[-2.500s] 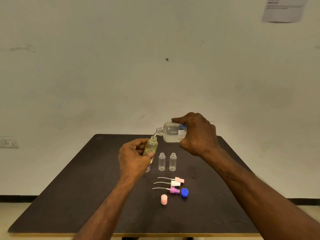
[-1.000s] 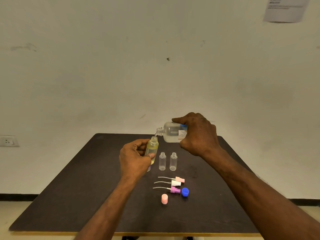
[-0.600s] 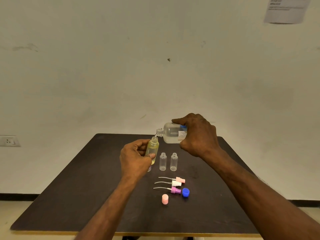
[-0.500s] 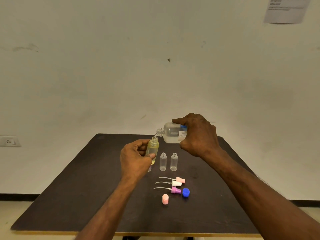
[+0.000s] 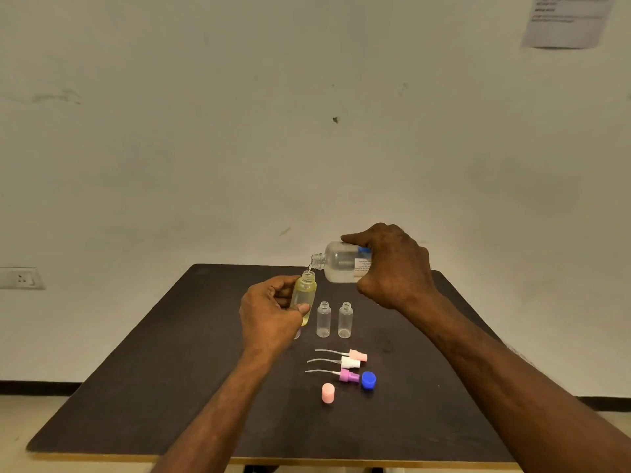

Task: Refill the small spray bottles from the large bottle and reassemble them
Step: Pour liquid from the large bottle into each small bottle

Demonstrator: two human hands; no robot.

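Observation:
My right hand (image 5: 396, 268) grips the large clear bottle (image 5: 339, 266), tipped on its side with its open neck pointing left and down. A thin stream runs from it into a small yellowish bottle (image 5: 304, 293) that my left hand (image 5: 269, 314) holds upright above the table. Two clear small bottles (image 5: 323, 319) (image 5: 345, 319) stand uncapped just right of my left hand. In front of them lie three spray heads with dip tubes: a pink spray head (image 5: 356, 355), a white spray head (image 5: 350, 362) and a purple spray head (image 5: 348, 375).
A blue cap (image 5: 368, 380) and a pink cap (image 5: 327, 393) sit on the dark table (image 5: 170, 387) near the spray heads. A wall stands behind the table, with a socket (image 5: 22, 278) at the left and a paper notice (image 5: 568, 20) at the upper right.
Both hands have held nearly the same pose while pouring. The small yellowish bottle sits a touch higher and closer to the large bottle's neck.

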